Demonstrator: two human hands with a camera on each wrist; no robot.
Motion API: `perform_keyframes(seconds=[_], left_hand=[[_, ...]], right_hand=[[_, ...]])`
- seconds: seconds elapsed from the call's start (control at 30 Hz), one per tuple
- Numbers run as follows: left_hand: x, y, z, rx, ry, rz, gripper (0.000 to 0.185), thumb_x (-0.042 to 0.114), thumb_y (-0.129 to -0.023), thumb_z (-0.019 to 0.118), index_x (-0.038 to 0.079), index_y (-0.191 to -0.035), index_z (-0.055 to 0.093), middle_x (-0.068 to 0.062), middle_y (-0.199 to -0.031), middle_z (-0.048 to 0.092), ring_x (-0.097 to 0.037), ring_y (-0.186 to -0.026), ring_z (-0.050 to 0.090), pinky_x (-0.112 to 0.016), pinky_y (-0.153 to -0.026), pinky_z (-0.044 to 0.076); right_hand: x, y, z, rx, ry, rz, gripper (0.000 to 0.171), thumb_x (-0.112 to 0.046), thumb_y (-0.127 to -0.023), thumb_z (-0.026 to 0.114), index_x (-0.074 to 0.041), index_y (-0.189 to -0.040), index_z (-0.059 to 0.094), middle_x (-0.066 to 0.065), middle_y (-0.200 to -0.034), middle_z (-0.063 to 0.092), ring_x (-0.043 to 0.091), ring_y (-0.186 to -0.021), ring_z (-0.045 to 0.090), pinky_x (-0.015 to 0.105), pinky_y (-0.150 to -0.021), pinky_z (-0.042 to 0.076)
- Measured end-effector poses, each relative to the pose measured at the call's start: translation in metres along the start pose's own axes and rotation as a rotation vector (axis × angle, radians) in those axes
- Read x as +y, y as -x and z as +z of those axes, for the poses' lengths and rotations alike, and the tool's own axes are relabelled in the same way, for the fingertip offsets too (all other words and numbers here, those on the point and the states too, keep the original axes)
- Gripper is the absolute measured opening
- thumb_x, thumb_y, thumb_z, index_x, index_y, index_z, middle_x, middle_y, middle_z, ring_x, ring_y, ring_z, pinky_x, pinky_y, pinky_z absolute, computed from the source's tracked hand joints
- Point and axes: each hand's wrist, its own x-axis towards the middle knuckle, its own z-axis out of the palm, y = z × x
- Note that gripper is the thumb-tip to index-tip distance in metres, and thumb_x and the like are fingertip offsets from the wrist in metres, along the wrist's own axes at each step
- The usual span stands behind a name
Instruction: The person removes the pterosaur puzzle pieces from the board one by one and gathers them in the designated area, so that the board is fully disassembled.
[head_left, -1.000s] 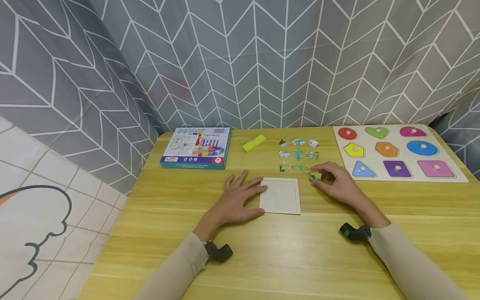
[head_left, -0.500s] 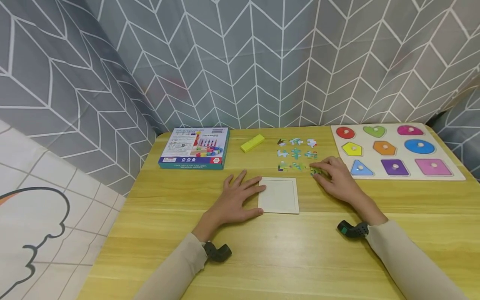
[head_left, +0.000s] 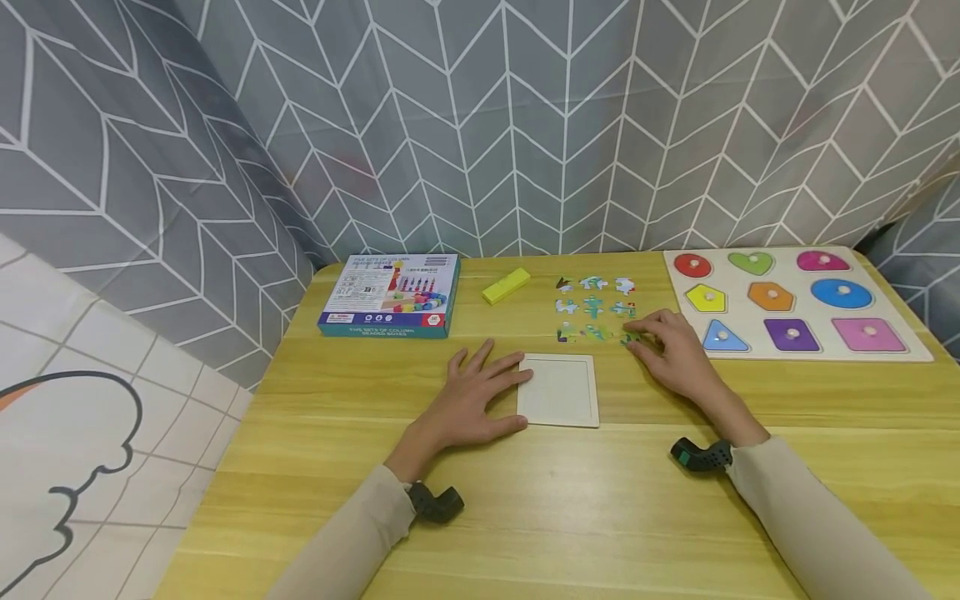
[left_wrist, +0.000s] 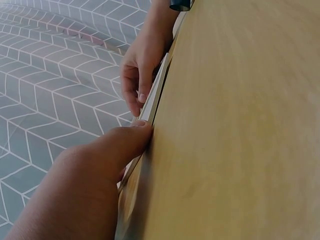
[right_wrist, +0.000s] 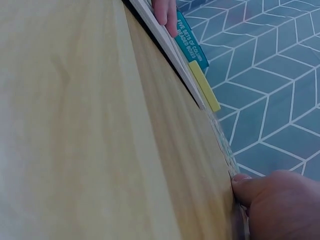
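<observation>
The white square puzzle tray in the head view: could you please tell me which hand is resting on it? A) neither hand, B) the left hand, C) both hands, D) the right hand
B: the left hand lies flat with its fingers on the left edge of the white square tray, while the right hand is off it, at the small puzzle pieces beyond.

Both forearms reach forward in beige sleeves, each with a dark camera mount at the wrist. The left hand lies palm down, fingers straight and spread, thumb stretched out to the side. The right hand is further forward, fingers bent, fingertips drawn together and lowered.
</observation>
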Motion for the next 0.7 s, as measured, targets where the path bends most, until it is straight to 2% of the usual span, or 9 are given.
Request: perform_keyframes(seconds=[0.17, 0.4, 0.7], left_hand=[[0.0004, -0.0005, -0.0018, -0.013, 0.001, -0.004, 0.069, 0.067, -0.092, 0.055, 0.038, -0.154, 0.044, 0.014, -0.168, 0.029, -0.035, -0.16, 0.009, -0.067, -0.121, 0.007], [0.0012, -0.0008, -0.0007, 0.006, 0.005, 0.011, 0.069, 0.067, -0.092, 0.055, 0.038, -0.154, 0.045, 0.012, -0.168, 0.03, -0.037, -0.16, 0.011, -0.068, -0.12, 0.008], [0.0009, -0.0001, -0.0012, 0.008, 0.008, 0.011, 0.069, 0.066, -0.092, 0.056, 0.037, -0.153, 0.045, 0.011, -0.167, 0.032, -0.037, -0.16, 0.012, -0.068, -0.12, 0.008]], right_hand=[[0.0008, -0.0012, 0.0005, 0.02, -0.006, -0.01, 0.025, -0.002, -0.091, 0.072, 0.001, -0.115, 0.074, 0.02, -0.104, 0.065, 0.024, -0.084, 0.047, 0.035, -0.074, 0.033], [0.0002, -0.0017, -0.0015, 0.026, -0.013, 0.052, 0.032, -0.004, -0.091, 0.074, 0.003, -0.122, 0.07, 0.021, -0.108, 0.068, 0.025, -0.085, 0.048, 0.034, -0.075, 0.035], [0.0015, -0.0018, 0.0007, 0.057, -0.039, 0.077, 0.04, -0.004, -0.089, 0.077, 0.002, -0.127, 0.066, 0.021, -0.109, 0.071, 0.024, -0.083, 0.05, 0.029, -0.074, 0.036]])
